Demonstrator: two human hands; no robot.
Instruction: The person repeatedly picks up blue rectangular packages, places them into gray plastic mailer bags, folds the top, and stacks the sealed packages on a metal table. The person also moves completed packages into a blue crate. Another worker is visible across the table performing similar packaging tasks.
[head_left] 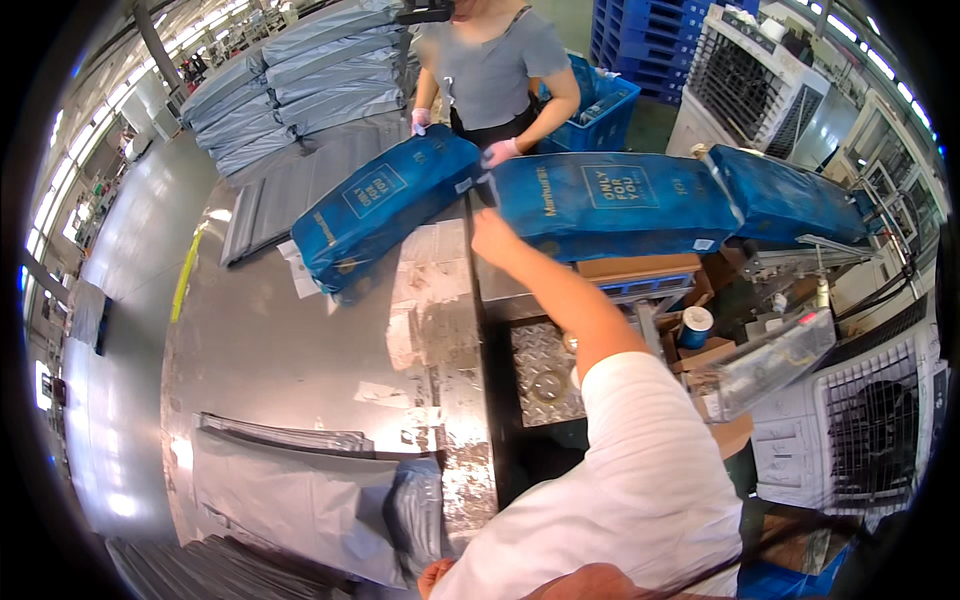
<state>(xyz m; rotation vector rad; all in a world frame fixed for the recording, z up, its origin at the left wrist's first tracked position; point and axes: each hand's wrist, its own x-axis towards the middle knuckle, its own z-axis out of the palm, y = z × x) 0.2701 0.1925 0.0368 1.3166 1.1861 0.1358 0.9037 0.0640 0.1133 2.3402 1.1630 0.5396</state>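
Note:
My right hand (491,237), fingers curled into a closed shape, reaches to the near end of a long blue wrapped package (615,205). What it pinches there is hidden from me. Left of it, a second blue package (385,215) lies slanted on the metal table. A co-worker's gloved hands rest at that package's far end and by the gap between the two. Low in the picture, only part of my left hand (435,577) shows, its fingers closed at the corner of a grey plastic bag (310,500). The bag lies flat with its right end rumpled and blurred.
Another blue package (785,195) lies farther right on the line. Filled grey bags (335,70) are stacked at the far left. A blue crate (605,120) stands behind the co-worker. Right of the metal table (330,360) are a tape roll (548,386), a spool (696,322) and a white cooler (850,430).

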